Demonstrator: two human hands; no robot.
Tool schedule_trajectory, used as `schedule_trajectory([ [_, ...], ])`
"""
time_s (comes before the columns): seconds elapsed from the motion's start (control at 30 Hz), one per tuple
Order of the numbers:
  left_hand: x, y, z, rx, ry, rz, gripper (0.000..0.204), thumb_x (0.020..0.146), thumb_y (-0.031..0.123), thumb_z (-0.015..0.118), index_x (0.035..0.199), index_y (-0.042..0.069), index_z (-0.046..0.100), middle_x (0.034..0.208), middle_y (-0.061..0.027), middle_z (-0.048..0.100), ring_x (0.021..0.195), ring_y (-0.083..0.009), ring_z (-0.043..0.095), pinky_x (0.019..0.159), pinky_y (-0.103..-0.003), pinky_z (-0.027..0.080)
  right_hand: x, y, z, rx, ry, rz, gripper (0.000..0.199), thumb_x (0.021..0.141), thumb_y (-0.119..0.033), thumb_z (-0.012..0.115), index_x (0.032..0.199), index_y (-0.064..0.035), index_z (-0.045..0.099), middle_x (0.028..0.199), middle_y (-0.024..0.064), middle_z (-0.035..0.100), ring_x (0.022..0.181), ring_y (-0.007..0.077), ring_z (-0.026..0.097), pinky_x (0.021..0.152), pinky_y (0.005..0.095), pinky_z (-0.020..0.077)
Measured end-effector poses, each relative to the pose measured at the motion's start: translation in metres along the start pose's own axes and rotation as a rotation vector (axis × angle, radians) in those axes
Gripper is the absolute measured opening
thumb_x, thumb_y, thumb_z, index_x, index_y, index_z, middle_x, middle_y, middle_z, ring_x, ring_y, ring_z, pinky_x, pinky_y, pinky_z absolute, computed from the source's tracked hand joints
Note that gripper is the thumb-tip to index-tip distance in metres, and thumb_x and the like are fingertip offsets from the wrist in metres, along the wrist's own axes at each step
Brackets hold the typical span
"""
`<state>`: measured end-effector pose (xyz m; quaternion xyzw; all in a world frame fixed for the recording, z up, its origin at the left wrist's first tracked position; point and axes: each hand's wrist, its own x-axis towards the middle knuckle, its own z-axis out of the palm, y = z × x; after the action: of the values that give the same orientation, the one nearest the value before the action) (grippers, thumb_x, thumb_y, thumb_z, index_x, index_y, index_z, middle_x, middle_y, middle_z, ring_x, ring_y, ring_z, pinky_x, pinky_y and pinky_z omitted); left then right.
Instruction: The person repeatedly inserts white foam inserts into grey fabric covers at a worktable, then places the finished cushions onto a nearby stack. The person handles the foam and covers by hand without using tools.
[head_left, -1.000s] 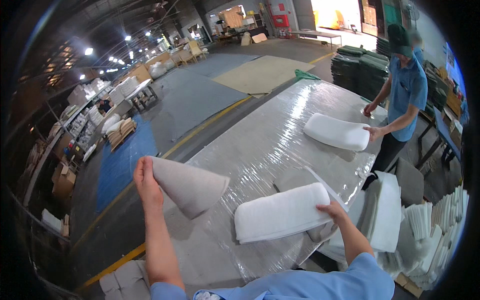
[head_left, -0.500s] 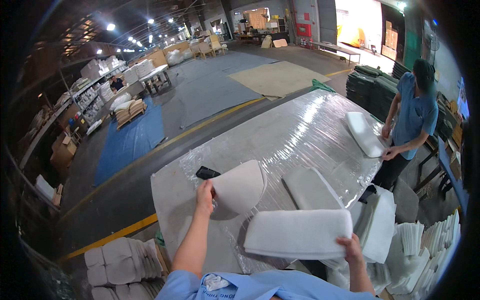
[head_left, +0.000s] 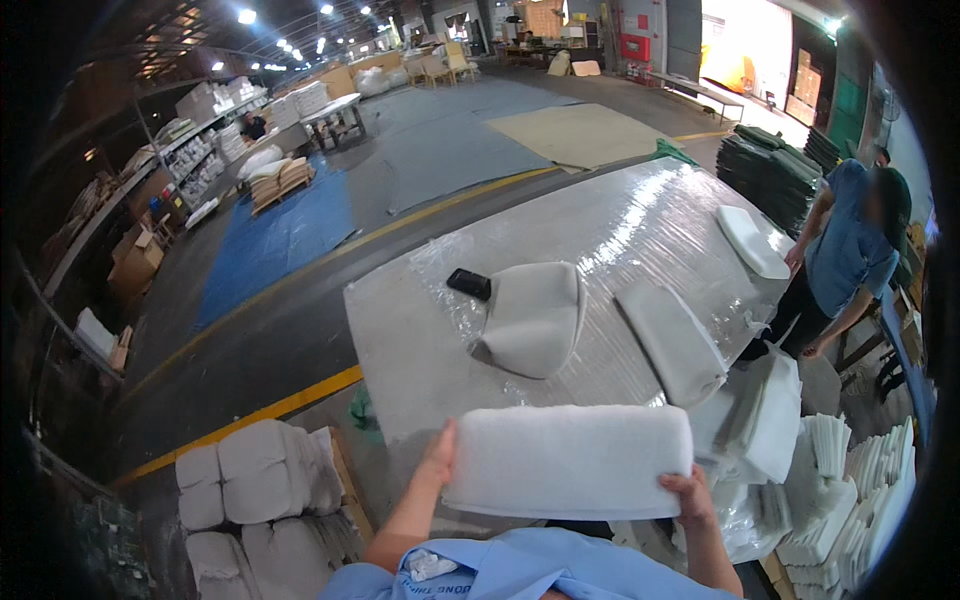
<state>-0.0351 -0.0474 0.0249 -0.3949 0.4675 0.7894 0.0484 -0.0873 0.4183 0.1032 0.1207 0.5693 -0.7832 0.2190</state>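
Note:
Close to my body, a long white foam pad [head_left: 570, 460] is held level between both hands, above the near edge of the table. My left hand [head_left: 438, 460] grips its left end; my right hand [head_left: 686, 494] has hold of the lower right corner, thumb across the front. Beyond the pad, a light grey fabric cover [head_left: 535, 318] lies creased on the plastic-covered table [head_left: 410, 375], beside a black phone-like object [head_left: 469, 284]. A second grey piece [head_left: 675, 345], elongated and padded-looking, rests to its right.
At the table's far right, a person in blue [head_left: 848, 235] stands beside another white pad [head_left: 752, 242]. Stacked grey covers [head_left: 265, 475] sit low at my left. Wrapped white pads [head_left: 765, 410] and several upright white sheets [head_left: 880, 500] stand at my right.
My left hand has let go of the grey cover, now lying on the table, and taken the white pad's left end. The pad has moved slightly left. The other person's hands have left their pad.

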Motion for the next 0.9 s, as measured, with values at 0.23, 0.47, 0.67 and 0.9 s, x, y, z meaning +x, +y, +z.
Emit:
schedule_trajectory([
  [0.23, -0.067, 0.046, -0.092, -0.242, 0.126, 0.340, 0.057, 0.109, 0.056, 0.045, 0.129, 0.006, 0.065, 0.125, -0.0111, 0.070, 0.112, -0.0244, 0.068, 0.099, -0.043, 0.055, 0.048, 0.027, 0.069, -0.291, -0.453, -0.036, 0.051, 0.083, -0.009, 0.087, 0.129, -0.0021, 0.067, 0.121, 0.0094, 0.073, 0.115, 0.0222, 0.068, 0.103, 0.0410, 0.0516],
  [0.47, -0.114, 0.004, -0.109, -0.417, 0.359, 0.643, 0.046, 0.106, 0.053, 0.055, 0.101, 0.010, 0.068, 0.091, -0.0056, 0.069, 0.093, -0.0221, 0.067, 0.086, -0.041, 0.053, 0.121, 0.050, 0.080, -0.780, -0.568, -0.293, 0.050, 0.081, -0.016, 0.088, 0.127, -0.0076, 0.071, 0.119, 0.0077, 0.075, 0.111, 0.0243, 0.069, 0.102, 0.0392, 0.0516],
  [0.67, -0.065, -0.044, -0.092, -0.389, 0.438, 0.532, 0.046, 0.104, 0.055, 0.060, 0.091, 0.011, 0.065, 0.085, -0.0037, 0.064, 0.086, -0.0207, 0.063, 0.082, -0.038, 0.050, 0.188, 0.095, 0.047, -1.107, -0.547, -0.406, 0.053, 0.077, -0.029, 0.089, 0.125, -0.0121, 0.073, 0.120, 0.0124, 0.076, 0.113, 0.0321, 0.071, 0.097, 0.0421, 0.0541],
  [0.9, -0.095, 0.003, -0.081, 0.625, 0.603, 0.845, 0.044, 0.099, 0.040, 0.068, 0.121, 0.002, 0.068, 0.118, -0.0133, 0.069, 0.116, -0.0295, 0.062, 0.101, -0.043, 0.048, 0.185, 0.084, 0.067, -1.039, -0.552, -0.187, 0.054, 0.075, -0.025, 0.092, 0.124, -0.0136, 0.072, 0.120, 0.0121, 0.076, 0.114, 0.0331, 0.070, 0.099, 0.0417, 0.0533],
])
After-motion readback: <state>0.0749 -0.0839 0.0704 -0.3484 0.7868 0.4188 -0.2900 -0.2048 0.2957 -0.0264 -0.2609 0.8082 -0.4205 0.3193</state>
